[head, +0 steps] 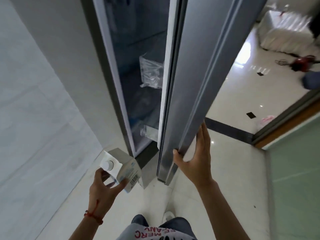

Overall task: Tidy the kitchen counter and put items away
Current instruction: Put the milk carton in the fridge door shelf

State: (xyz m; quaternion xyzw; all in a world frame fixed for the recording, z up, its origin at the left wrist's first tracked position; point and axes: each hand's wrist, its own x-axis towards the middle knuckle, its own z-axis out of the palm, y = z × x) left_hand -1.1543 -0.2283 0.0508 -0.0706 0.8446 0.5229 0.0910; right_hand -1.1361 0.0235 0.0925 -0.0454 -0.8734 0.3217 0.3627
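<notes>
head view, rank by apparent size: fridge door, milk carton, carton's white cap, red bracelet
Largest to smallest as they appear:
1. fridge door, held at its edge by the right hand
2. milk carton, gripped by the left hand
3 and 4. white cap and red bracelet: look similar, not ranking them.

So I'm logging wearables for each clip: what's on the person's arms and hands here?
Both forearms are bare, with no sleeves in view. The left wrist carries a thin red string bracelet with small beads or knots; a strand of it trails up the back of the left hand. The right hand and wrist show no ring, watch or glove.
</notes>
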